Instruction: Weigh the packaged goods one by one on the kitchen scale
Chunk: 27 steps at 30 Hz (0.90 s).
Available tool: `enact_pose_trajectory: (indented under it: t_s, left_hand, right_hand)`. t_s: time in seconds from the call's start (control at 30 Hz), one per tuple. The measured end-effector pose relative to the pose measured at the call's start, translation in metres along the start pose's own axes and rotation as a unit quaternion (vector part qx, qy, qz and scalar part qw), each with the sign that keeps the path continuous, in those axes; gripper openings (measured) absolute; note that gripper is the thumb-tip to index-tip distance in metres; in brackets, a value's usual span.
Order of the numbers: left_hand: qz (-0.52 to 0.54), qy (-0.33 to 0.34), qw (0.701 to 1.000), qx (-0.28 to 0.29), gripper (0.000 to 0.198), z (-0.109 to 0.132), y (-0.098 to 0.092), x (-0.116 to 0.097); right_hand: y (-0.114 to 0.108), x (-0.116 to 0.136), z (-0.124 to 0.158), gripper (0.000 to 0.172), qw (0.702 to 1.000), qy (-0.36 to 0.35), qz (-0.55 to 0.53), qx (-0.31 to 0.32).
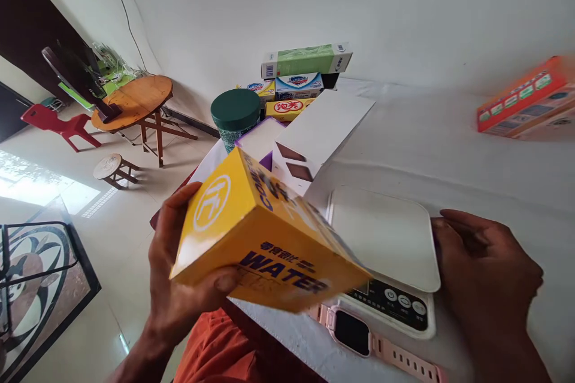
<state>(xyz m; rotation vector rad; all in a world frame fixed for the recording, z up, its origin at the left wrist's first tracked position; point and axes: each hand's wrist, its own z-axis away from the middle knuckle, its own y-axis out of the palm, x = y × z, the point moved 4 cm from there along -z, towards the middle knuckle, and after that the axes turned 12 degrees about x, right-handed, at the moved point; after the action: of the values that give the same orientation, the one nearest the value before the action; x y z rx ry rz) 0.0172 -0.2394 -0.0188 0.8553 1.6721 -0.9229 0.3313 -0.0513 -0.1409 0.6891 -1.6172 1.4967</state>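
My left hand (pixel 179 287) is closed around a yellow box (pixel 265 239) with blue lettering, holding it tilted in the air above the near edge of the table. My right hand (pixel 485 275) rests beside the right edge of a white kitchen scale (pixel 386 239), its fingers curled and touching the scale's side. Nothing lies on the scale's platform. A pink smartwatch (pixel 359 335) lies flat on the table just in front of the scale.
The white-covered table (pixel 449 149) carries a long white box (pixel 318 131), a green-lidded jar (pixel 236 111), stacked soap and toothpaste boxes (pixel 300 81), and an orange box (pixel 525 99) at far right. On the floor at left stand a round wooden table (pixel 135 99), stool and red chair.
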Motion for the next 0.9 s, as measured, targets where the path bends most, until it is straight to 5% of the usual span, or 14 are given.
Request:
enact_pose_trajectory:
  t_s: [0.17, 0.33, 0.63, 0.9]
  left_hand:
    - [-0.217, 0.102, 0.97, -0.025, 0.086, -0.006, -0.017, -0.003]
    - [-0.361, 0.109, 0.926, -0.025, 0.092, -0.014, -0.025, 0.012]
    - [-0.363, 0.094, 0.925, -0.064, 0.089, -0.04, -0.028, 0.025]
    - [-0.363, 0.103, 0.926, 0.003, 0.104, -0.052, -0.023, 0.032]
  right_hand:
    - [-0.001, 0.004, 0.0, 0.045, 1.0, 0.015, -0.007, 0.005]
    - [-0.002, 0.0, -0.001, 0.045, 1.0, 0.018, -0.018, 0.008]
    - [-0.003, 0.008, 0.002, 0.043, 0.999, 0.025, -0.023, 0.023]
    - [-0.003, 0.007, 0.002, 0.045, 0.998, 0.042, -0.028, 0.033]
